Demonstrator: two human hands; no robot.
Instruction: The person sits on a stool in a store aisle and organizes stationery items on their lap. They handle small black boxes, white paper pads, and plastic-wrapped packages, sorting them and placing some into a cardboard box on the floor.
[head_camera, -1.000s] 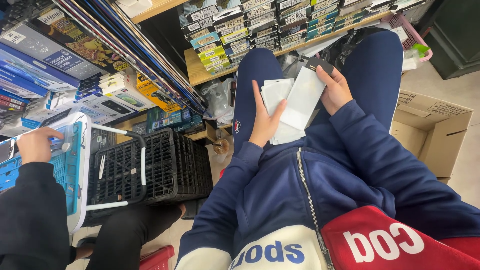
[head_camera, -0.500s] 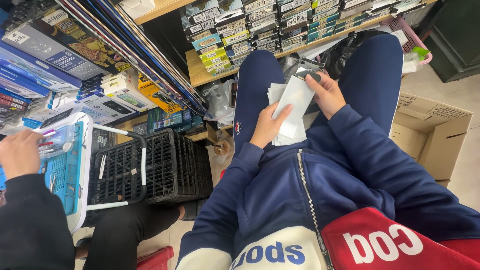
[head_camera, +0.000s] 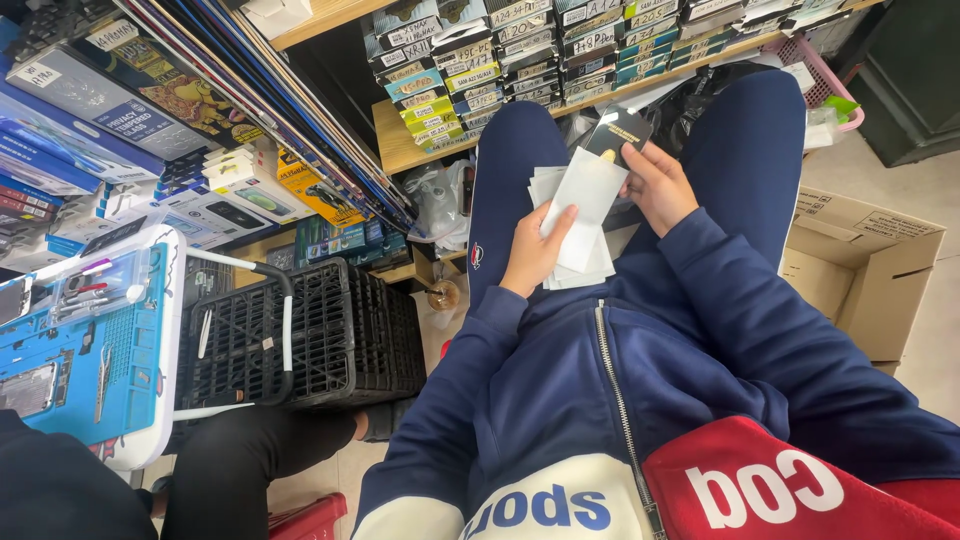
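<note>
Seated person sorting flat packets over the lap. The left hand (head_camera: 535, 250) supports a fanned stack of white envelopes (head_camera: 575, 225), fingers pressed together beneath, thumb on top. The right hand (head_camera: 660, 185) pinches a small black card (head_camera: 615, 135) at the stack's upper edge. A black crate (head_camera: 300, 335) and a blue work mat (head_camera: 80, 345) lie to the left; a cardboard box (head_camera: 865, 255) stands to the right.

My left hand (head_camera: 535, 255) lies under a stack of flat paper sleeves (head_camera: 578, 215) on my lap; my right hand (head_camera: 660, 185) pinches a small card packet (head_camera: 617, 133) just beyond the stack. Ahead of my fingers runs a shelf (head_camera: 400, 150) bearing stacked small boxes (head_camera: 560, 45). Left of them stands a plastic crate (head_camera: 300, 335), a work tray (head_camera: 95, 340) farther left. A cardboard box (head_camera: 865, 260) sits right.
</note>
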